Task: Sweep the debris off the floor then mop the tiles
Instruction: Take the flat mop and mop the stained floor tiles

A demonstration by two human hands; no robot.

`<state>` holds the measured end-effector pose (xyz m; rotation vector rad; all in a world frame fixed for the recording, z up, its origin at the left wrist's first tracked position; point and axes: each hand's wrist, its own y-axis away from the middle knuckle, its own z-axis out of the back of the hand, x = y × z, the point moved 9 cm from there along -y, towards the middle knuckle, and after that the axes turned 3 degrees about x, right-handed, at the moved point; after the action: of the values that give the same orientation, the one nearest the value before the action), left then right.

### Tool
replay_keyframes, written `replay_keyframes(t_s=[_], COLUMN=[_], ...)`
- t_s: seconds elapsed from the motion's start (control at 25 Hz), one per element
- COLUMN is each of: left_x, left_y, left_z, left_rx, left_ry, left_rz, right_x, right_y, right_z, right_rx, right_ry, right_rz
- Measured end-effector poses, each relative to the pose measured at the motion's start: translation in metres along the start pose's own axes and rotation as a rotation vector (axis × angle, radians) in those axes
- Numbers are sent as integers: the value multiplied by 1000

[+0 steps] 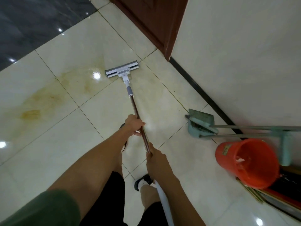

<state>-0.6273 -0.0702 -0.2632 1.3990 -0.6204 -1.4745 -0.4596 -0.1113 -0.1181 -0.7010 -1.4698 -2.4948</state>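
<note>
A flat mop with a grey and white head (122,71) rests on the pale glossy floor tiles (53,137), its long brown metal pole (136,110) running back toward me. My left hand (134,124) grips the pole at mid length. My right hand (154,156) grips it lower down, just above the white end grip. Yellow-brown stains (48,98) spread over the tiles left of the mop head.
A teal dustpan and broom (201,126) lie by the right wall with their handles pointing right. An orange bucket (247,162) stands near them. A dark brown door (154,22) and black skirting (203,93) lie ahead, dark tiles (32,22) at far left.
</note>
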Motion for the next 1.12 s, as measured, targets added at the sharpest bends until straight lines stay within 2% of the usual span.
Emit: replay_keyframes(t_s=[0.12,0.4,0.68,0.84,0.96,1.12], left_x=[-20,-76,-191,-256,-270,-249], left_y=[-3,-67,-173,-237,-264,-267], left_z=[13,60,157,235,269,254], left_rx=[-67,-76,-51,-123,-142,-82], left_ry=[22,116,188,218,233,254], left_rz=[-41,-30,-36,-48,-32,10], right_x=[12,70,189,268,297,285], right_y=[-15,-85,-220,-306,-337,-323], right_z=[11,41,89,108,106,96], right_rx=[-38,-74,-108,-122,-90,-44], right_ry=[14,92,95,101,138,159], right_rz=[-7,26,26,58,89,81])
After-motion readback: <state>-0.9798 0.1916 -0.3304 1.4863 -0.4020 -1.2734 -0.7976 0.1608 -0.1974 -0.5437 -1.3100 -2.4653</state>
